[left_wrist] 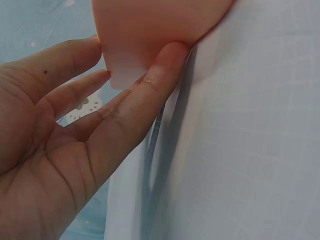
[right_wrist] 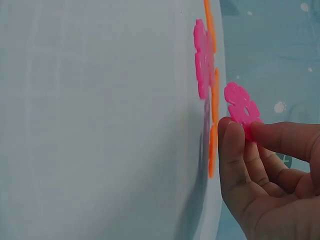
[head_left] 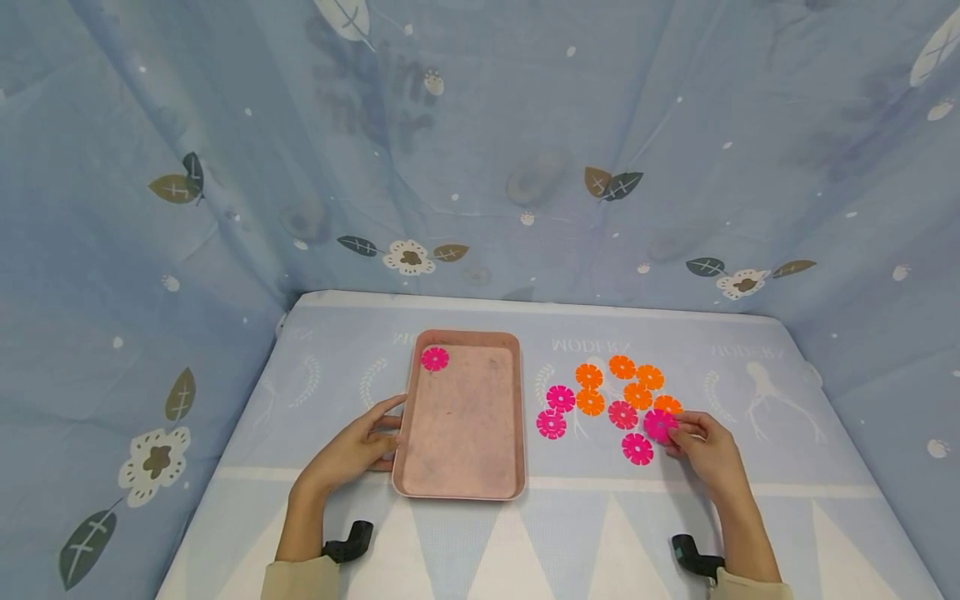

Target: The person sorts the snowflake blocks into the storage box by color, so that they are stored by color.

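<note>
My right hand (head_left: pixel 705 450) pinches a pink flower-shaped disc (right_wrist: pixel 242 107) between thumb and fingers. In the right wrist view the disc is held apart from the table surface. Several pink discs (head_left: pixel 637 448) and orange discs (head_left: pixel 588 376) lie loosely grouped to the left of this hand. With its fingers fairly straight, my left hand (head_left: pixel 358 450) touches the left side of a shallow pink tray (head_left: pixel 459 487). Its fingertips (left_wrist: pixel 175 52) rest against the outer wall in the left wrist view. One pink disc (head_left: pixel 435 359) lies in the tray's far left corner.
The table (head_left: pixel 600 533) is covered with a pale blue and white patterned cloth. Blue curtains (head_left: pixel 480 150) with leaf and flower prints hang behind it and at both sides. A black wrist-worn device (head_left: pixel 350 542) sits near the left sleeve, another (head_left: pixel 693 558) by the right.
</note>
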Demonstrator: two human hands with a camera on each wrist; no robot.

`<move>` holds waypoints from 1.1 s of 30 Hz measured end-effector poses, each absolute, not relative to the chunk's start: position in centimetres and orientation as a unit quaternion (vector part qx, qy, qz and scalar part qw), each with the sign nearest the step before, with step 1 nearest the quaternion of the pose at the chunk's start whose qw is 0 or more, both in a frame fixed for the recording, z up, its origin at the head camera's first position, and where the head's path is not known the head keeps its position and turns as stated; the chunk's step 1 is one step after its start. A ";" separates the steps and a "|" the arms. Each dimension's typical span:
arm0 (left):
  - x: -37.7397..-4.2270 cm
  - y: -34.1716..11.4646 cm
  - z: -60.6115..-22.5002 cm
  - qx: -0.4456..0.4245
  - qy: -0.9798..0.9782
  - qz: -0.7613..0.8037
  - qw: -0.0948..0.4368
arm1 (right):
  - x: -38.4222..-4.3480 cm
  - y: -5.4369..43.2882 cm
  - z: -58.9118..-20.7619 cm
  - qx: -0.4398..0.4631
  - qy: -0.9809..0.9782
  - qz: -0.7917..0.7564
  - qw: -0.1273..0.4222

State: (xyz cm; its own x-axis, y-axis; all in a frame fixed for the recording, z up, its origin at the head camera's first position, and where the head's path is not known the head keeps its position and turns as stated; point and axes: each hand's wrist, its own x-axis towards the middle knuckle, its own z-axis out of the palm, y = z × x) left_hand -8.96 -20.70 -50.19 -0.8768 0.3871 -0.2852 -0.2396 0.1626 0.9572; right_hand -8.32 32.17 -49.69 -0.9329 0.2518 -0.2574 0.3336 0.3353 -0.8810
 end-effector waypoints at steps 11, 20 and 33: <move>-8.9 -20.7 -50.2 0.045 0.728 0.642 0.238 | -9.5 29.9 -48.6 0.133 0.805 -0.577 0.045; -8.9 -20.6 -50.2 0.048 0.728 0.641 0.240 | -11.1 27.3 -47.6 0.101 0.796 -0.593 0.073; -9.0 -20.6 -50.1 0.051 0.725 0.643 0.242 | -13.8 22.6 -46.3 0.043 0.799 -0.592 0.099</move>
